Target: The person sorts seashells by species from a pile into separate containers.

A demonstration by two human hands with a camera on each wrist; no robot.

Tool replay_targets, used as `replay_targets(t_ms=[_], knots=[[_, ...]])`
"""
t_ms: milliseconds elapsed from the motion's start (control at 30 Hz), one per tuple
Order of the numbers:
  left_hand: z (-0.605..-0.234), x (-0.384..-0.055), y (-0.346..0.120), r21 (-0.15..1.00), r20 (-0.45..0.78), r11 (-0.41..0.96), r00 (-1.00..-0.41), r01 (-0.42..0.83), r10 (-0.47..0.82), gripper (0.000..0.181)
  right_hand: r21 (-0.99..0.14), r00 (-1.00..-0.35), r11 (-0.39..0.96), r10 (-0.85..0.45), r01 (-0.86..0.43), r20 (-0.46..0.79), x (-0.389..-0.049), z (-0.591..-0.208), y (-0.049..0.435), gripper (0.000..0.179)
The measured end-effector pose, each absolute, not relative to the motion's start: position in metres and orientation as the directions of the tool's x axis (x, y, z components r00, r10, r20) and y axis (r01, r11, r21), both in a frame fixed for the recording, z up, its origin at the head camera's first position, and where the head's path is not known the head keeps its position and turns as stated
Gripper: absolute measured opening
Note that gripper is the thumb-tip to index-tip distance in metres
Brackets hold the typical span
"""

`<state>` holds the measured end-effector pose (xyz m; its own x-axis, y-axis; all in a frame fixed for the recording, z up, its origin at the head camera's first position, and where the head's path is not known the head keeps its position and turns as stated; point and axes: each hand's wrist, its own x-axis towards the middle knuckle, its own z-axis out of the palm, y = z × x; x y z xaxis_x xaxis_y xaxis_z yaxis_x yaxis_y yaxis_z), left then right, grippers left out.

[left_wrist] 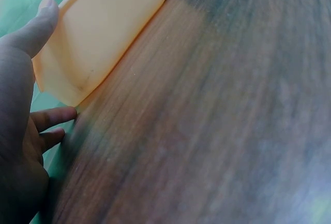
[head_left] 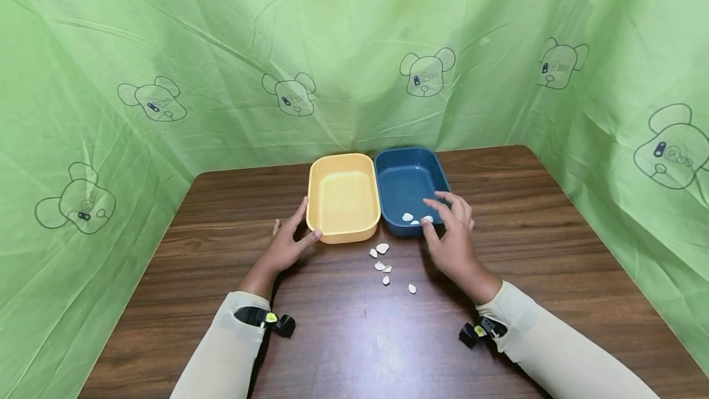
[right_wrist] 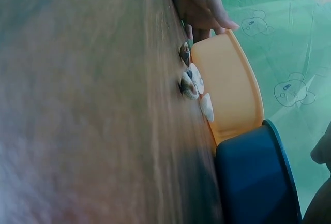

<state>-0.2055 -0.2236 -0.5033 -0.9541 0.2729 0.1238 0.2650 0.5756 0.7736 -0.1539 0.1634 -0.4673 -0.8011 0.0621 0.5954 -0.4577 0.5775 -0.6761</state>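
A yellow tray [head_left: 343,237] and a dark blue tray [head_left: 400,230] stand side by side on the table. My left hand [head_left: 285,245] rests against the yellow tray's near left corner, its thumb at the front rim and its fingers along the left side. Over the near right part of the blue tray is my right hand [head_left: 453,245], thumb and fingers spread apart. White seashells [head_left: 407,217] lie in the blue tray, one of them right by the thumb tip. Several more seashells [head_left: 382,249] are scattered on the table in front of the trays; their ridged shapes show in the right wrist view.
The brown wooden table [head_left: 354,337] carries both trays near its far edge. Green fabric [head_left: 354,36] printed with bear faces hangs behind and at both sides. One seashell [head_left: 412,289] lies apart from the others, nearer to me.
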Motion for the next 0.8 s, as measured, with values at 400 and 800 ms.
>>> replay_targets(t_ms=[400,800], knots=[[-0.503,-0.206,-0.224,0.758,0.093,0.605,-0.958,0.245,0.272,0.092,-0.616,-0.73,0.487,-0.069,-0.619,0.68,-0.146,-0.466,0.155,0.036],[-0.507,-0.207,-0.225,0.763,0.133,0.584,-0.951,0.277,0.278,0.094,-0.678,-0.768,0.365,-0.235,-0.638,0.596,-0.136,-0.471,0.144,0.014]])
